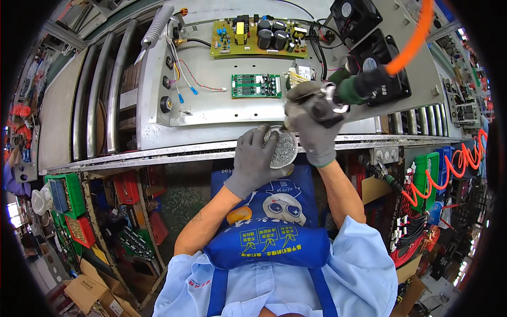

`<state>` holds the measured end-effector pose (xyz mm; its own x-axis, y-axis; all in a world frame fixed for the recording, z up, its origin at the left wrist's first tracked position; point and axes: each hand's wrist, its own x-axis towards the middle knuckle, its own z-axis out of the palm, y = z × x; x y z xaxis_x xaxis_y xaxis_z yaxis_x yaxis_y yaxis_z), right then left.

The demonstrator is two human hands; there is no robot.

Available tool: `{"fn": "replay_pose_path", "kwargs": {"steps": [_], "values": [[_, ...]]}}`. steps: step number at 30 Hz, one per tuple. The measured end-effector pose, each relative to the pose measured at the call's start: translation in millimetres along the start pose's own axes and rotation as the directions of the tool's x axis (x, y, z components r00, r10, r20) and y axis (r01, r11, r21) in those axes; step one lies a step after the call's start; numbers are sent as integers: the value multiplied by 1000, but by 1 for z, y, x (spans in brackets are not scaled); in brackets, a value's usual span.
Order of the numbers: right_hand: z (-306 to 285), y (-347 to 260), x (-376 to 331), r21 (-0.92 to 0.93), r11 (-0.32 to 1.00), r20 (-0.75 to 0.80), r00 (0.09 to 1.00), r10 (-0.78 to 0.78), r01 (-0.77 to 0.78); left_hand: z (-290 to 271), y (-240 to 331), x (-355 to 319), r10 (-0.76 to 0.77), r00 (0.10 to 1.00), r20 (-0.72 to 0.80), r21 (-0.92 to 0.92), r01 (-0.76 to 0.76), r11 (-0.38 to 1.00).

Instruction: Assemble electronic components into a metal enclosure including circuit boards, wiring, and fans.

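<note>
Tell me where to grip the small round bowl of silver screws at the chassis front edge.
Grip the small round bowl of silver screws by its rim and side wall from the near left, as the grey-gloved left hand does. Its mouth is open and full, so a grasp from above would likely spill screws; the right hand and green-bodied air screwdriver crowd the right side.

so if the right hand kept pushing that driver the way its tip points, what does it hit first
Probably the round dish of screws that the left hand steadies; the driver in the right hand angles down toward it, though depth is unclear.
</note>
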<state>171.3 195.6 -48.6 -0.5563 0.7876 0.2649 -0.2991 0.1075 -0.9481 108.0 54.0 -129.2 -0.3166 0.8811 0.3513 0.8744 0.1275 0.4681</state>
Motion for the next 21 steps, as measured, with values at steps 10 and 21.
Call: {"fn": "replay_pose_path", "kwargs": {"steps": [10,21], "values": [[0,-26,53,-7,983,-144,973,-181,181,-1,-1,2,-4,1000,14,-3,4,1000],[28,0,72,-128,962,-16,970,-244,241,2,-2,3,-21,1000,20,-7,21,1000]]}}
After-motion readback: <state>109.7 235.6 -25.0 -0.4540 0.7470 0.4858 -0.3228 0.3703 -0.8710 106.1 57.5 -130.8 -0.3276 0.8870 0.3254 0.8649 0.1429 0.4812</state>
